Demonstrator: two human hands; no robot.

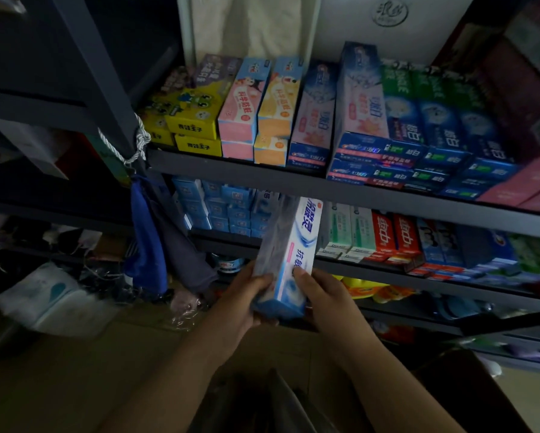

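White toothpaste box [290, 254] beneath shelf edge [371, 195]

Two yellow boxes [193, 128] left of centre in the upper half of the frame read 青蛙王子, and the pink box [240, 107] just right of them read 科学防蛀. The dark blue boxes [449, 142] at upper right carried 超白. The white-and-blue box [293, 254] at lower centre showed 冷酸灵 and 抗敏.
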